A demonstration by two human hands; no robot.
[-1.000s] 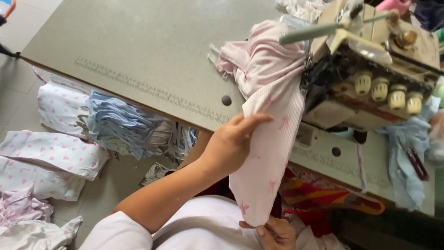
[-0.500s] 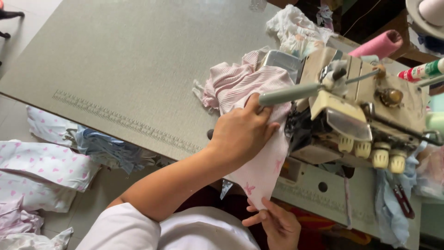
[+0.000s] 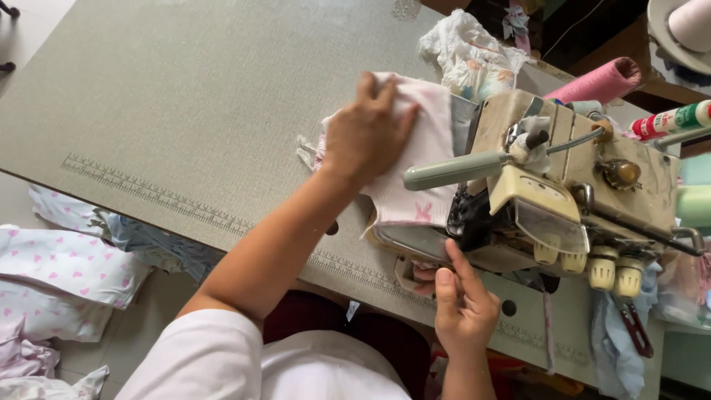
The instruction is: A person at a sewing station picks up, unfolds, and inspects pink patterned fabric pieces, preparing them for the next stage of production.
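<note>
Nearest, right hand (image 3: 463, 307) at the front edge of a worn beige overlock sewing machine (image 3: 548, 200), fingers loosely curled, tips touching the fabric edge under the machine, gripping nothing firmly. Further out, left hand (image 3: 366, 133) spread flat, pressing a pale pink printed cotton garment piece (image 3: 422, 167) onto the grey-green counter (image 3: 185, 96), just left of the machine. Beyond, crumpled white printed cloth (image 3: 466, 52) and a pink thread cone (image 3: 603, 81).
</note>
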